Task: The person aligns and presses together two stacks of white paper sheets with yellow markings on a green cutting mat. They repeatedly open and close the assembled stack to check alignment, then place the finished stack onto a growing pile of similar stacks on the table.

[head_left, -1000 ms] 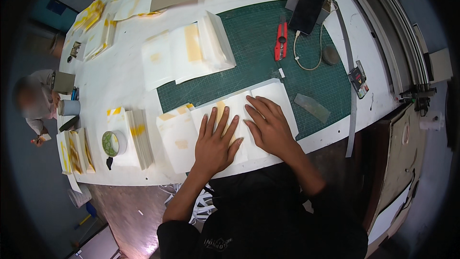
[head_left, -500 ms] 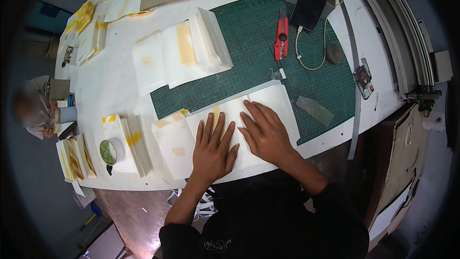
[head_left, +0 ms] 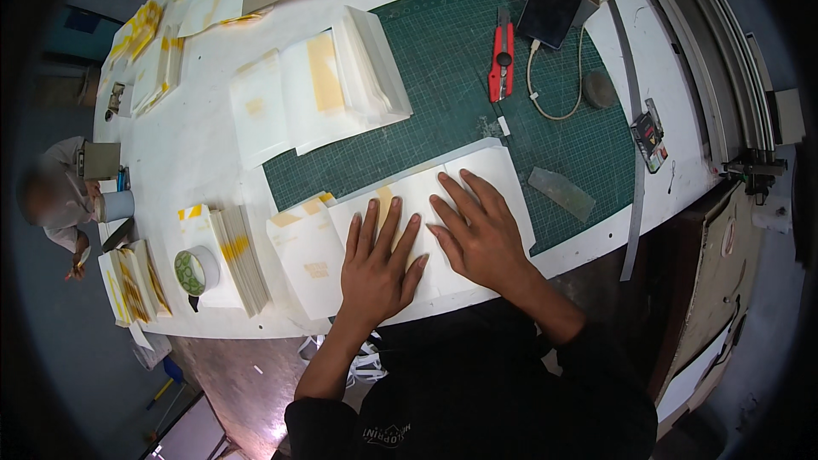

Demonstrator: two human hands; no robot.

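Both of my hands lie flat on a white folded paper sheet (head_left: 503,179) with pale yellow print, at the near edge of the table. My left hand (head_left: 379,260) is open with fingers spread, pressing near the sheet's middle. To its right my right hand (head_left: 481,234) rests open on the white panel, thumb toward the left hand. A printed flap (head_left: 298,243) of paper extends to the left of my left hand. Under the sheet's far and right edges shows a green cutting mat (head_left: 452,43). Nothing is held in either hand.
Beyond lies a stack of folded sheets (head_left: 371,68). On the mat are a red utility knife (head_left: 502,60), a translucent strip (head_left: 561,194) and a round dark piece (head_left: 599,90); a phone (head_left: 555,4) leans behind. A tape roll (head_left: 196,270) sits left on paper. Another person (head_left: 64,183) is at far left.
My right hand has shifted slightly to the right across the sheet, while my left hand stays nearly in place. At far left, the other person's hand has moved lower.
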